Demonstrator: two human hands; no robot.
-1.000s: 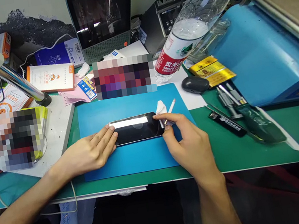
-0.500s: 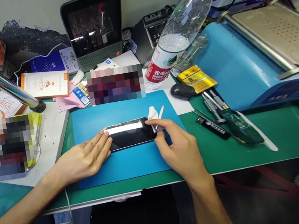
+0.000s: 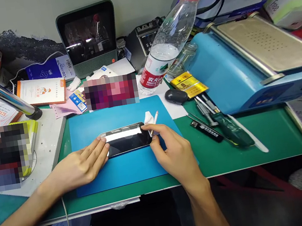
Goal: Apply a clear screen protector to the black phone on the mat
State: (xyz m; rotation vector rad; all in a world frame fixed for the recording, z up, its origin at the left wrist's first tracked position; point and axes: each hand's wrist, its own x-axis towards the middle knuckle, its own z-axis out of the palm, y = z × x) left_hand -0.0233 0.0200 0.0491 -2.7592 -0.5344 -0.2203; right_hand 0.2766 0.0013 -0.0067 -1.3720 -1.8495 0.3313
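Observation:
A black phone [image 3: 128, 141] lies sideways on the blue mat [image 3: 131, 171], with a bright white reflection across its glossy face. A thin, lighter strip with small details shows along its far edge. My left hand [image 3: 80, 165] rests on the phone's left end, its fingers stretched out flat and side by side. At the right end, the thumb and index finger of my right hand [image 3: 174, 151] grip the phone's corners; its other fingers are curled and partly hidden. Just beyond that hand lie a crumpled white tissue [image 3: 148, 117] and a slim white stick [image 3: 155, 118].
A red-capped water bottle [image 3: 162, 52] stands behind the mat, near a smart display [image 3: 89, 35]. To the right are a black case [image 3: 176, 96], screwdrivers [image 3: 206, 110], a green-handled tool [image 3: 234, 130] and a blue machine with a metal plate [image 3: 216, 76]. A lamp pole [image 3: 11, 99] stands left.
The camera view has turned slightly right, so the whole scene sits further left and a little lower. Both hands keep their places at the phone's two ends.

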